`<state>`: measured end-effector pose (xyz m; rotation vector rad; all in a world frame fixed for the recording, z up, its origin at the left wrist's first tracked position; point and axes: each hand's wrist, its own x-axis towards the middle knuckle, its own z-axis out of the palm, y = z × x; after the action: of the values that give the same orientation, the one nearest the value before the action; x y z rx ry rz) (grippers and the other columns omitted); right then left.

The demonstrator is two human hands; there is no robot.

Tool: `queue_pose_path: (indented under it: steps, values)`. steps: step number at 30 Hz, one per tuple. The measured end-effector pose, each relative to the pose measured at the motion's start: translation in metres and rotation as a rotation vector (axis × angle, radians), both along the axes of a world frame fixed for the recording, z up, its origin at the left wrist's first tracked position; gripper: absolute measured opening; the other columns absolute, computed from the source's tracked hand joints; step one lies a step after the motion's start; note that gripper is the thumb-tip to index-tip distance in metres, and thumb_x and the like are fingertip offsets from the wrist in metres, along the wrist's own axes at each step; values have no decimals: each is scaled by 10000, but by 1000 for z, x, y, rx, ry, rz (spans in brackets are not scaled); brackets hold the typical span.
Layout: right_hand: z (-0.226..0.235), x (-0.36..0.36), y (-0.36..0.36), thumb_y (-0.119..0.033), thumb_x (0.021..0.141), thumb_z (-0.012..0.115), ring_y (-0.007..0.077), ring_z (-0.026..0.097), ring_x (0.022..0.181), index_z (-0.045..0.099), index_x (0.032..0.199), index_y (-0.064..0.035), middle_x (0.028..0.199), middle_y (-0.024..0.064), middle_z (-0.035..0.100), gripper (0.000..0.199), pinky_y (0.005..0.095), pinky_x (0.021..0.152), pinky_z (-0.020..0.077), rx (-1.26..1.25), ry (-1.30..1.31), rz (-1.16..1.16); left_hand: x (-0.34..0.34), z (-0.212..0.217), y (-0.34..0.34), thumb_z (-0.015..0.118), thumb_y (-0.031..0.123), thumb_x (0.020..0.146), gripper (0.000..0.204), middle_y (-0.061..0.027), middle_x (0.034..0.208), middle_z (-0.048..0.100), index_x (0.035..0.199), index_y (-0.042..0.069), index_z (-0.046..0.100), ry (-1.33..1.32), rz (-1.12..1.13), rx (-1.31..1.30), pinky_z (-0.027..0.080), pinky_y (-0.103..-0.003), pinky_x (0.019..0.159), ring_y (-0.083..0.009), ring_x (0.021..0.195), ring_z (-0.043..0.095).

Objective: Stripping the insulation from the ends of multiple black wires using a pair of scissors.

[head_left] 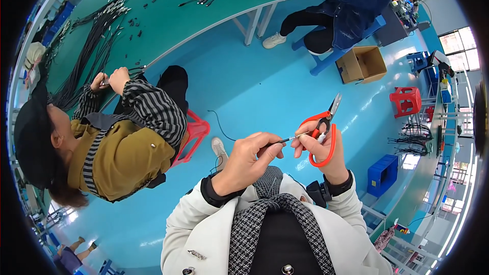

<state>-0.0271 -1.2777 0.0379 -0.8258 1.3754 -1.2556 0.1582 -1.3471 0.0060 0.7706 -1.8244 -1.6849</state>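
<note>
Head view: my left hand (248, 159) is closed on a thin black cable (277, 142), pinching just behind its bare tip. My right hand (318, 147) meets that tip with its fingertips while its fingers, curled shut, carry red-handled scissors (324, 131), blades up. I judge a short, steady pinch best. Beyond, a seated co-worker (122, 142) handles cables at the green table (193, 15).

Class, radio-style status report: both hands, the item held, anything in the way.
Left hand pinching thin black cable. Right hand at its tip, red scissors hooked on fingers. Nothing between.
</note>
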Motion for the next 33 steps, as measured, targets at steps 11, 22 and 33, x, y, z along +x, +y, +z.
queue_pose_path:
  steps: [11, 22, 33]
  values:
    - [6, 15, 5, -57, 866, 569, 114, 582, 548, 611, 955, 31, 720, 91, 635, 132, 244, 508, 444, 63, 389, -30, 15, 1, 8, 575, 79, 909, 131, -65, 733, 682, 897, -27, 652, -21, 66, 9, 433, -216, 515, -104, 613, 625]
    - [7, 13, 22, -323, 692, 791, 208, 480, 524, 592, 884, -19, 615, 45, 511, 410, 317, 510, 359, -172, 1427, 132, 17, 8, 19, 603, 38, 884, 80, -58, 725, 691, 884, -28, 648, -37, 280, 11, 413, -213, 489, -77, 572, 597]
    - [9, 18, 20, -210, 798, 702, 169, 506, 550, 586, 872, 7, 662, 51, 558, 257, 278, 558, 394, 28, 791, 34, 11, 10, 23, 645, 25, 840, 46, -45, 723, 689, 876, -3, 654, -104, 334, -376, 422, -223, 500, -98, 569, 583]
